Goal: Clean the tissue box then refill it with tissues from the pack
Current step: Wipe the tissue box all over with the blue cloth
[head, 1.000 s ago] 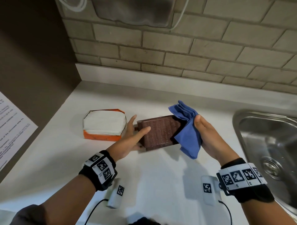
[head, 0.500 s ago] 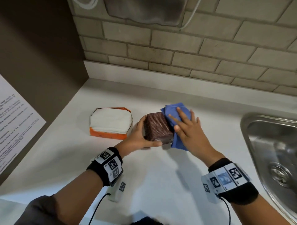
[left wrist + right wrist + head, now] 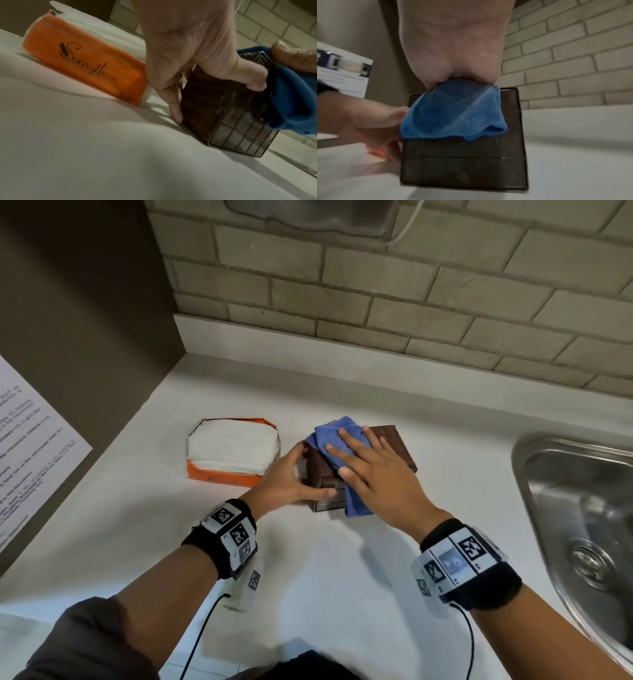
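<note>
Countertop (image 3: pixel 342 577), white, with steel sink (image 3: pixel 582 508) well to the right of the tissue box and orange tissue pack (image 3: pixel 233 453) just to its left, top torn open on white tissues. Brown woven tissue box (image 3: pixel 394 446) resting on the countertop, gripped at its left side by left hand (image 3: pixel 284 477), thumb curled across the near face. Right hand (image 3: pixel 376 474) flat, fingers straight, pressing blue cloth (image 3: pixel 335 440) onto the box top.

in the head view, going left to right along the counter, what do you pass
white printed paper sheet → orange pack of white tissues → left hand → brown woven tissue box → steel sink
</note>
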The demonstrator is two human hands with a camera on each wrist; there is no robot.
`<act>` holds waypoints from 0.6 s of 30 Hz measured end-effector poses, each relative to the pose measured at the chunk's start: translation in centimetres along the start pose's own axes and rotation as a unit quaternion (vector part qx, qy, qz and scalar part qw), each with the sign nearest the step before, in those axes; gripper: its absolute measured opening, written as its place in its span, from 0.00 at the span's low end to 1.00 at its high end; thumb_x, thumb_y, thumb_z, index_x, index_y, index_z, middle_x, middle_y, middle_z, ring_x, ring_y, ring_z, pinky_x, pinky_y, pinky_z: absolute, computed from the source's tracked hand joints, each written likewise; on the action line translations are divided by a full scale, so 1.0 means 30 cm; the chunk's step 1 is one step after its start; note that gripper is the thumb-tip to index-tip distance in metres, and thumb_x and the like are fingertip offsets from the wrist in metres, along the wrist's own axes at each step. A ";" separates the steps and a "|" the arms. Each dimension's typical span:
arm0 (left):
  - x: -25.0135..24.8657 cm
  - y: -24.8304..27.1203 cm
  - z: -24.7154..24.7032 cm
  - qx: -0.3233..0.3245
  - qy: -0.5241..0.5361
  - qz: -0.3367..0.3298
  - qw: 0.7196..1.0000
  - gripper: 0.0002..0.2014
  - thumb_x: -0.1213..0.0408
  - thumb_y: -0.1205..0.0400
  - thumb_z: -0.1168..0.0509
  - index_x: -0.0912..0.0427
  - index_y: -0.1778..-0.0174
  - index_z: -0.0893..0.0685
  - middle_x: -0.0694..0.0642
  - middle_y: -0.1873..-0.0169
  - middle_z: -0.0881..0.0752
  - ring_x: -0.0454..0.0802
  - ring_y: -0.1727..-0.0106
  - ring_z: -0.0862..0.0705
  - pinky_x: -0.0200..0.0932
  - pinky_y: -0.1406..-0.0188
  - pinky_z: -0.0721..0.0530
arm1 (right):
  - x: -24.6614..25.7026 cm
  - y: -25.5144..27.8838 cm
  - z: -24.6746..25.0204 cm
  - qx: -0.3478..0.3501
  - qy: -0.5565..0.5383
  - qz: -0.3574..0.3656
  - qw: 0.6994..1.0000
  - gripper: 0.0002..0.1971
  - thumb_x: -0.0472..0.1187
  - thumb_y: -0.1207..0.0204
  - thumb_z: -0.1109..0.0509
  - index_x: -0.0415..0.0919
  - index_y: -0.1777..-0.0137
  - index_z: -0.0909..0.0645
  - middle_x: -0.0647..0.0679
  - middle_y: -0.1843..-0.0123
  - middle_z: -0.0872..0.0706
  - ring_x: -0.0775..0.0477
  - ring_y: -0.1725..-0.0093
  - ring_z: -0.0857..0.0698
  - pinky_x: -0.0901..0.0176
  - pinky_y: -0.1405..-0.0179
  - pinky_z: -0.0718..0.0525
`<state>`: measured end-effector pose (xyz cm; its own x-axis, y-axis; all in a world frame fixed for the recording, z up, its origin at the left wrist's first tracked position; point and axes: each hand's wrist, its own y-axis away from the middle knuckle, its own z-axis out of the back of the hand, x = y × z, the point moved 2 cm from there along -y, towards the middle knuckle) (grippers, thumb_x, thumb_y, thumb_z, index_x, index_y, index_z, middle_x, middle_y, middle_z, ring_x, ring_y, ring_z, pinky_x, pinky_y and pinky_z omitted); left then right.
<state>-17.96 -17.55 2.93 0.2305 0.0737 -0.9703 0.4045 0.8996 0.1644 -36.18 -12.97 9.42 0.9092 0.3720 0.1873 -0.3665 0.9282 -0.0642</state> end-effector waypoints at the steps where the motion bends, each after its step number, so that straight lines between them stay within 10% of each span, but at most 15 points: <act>1: 0.003 -0.001 0.002 -0.003 -0.002 0.002 1.000 0.48 0.49 0.41 0.13 0.42 0.24 0.27 0.40 0.31 0.17 0.44 0.28 0.18 0.57 0.31 0.15 | -0.011 0.001 0.004 0.000 -0.018 0.002 1.000 0.26 0.59 0.17 0.58 0.63 0.19 0.43 0.56 0.15 0.44 0.46 0.15 0.51 0.48 0.17 0.52; 7: 0.015 -0.009 -0.010 0.016 0.009 -0.001 1.000 0.45 0.63 0.35 0.14 0.42 0.26 0.31 0.31 0.36 0.19 0.24 0.34 0.21 0.27 0.36 0.24 | -0.130 0.035 0.018 -0.040 -0.030 -0.095 0.994 0.27 0.60 0.17 0.60 0.61 0.20 0.40 0.52 0.16 0.39 0.43 0.15 0.47 0.37 0.18 0.45; 12: 0.025 0.005 -0.013 0.006 0.029 -0.004 1.000 0.47 0.55 0.42 0.16 0.47 0.26 0.29 0.42 0.32 0.17 0.41 0.28 0.19 0.49 0.28 0.18 | 0.071 -0.034 -0.023 -0.011 0.044 0.000 0.999 0.26 0.57 0.16 0.56 0.57 0.18 0.41 0.50 0.15 0.41 0.41 0.15 0.46 0.47 0.18 0.47; 18: 0.017 0.003 -0.014 0.019 0.061 0.000 0.998 0.45 0.79 0.30 0.20 0.55 0.19 0.34 0.32 0.37 0.22 0.13 0.42 0.23 0.33 0.32 0.20 | -0.204 0.071 0.010 -0.017 -0.012 -0.101 0.995 0.28 0.60 0.18 0.62 0.61 0.18 0.46 0.54 0.14 0.46 0.42 0.15 0.47 0.40 0.18 0.49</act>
<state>-18.18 -17.26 2.38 0.1221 0.1266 -0.9844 0.4383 0.8830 0.1680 -42.58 -13.26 8.42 0.9585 0.1780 0.2229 -0.1697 0.9839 -0.0559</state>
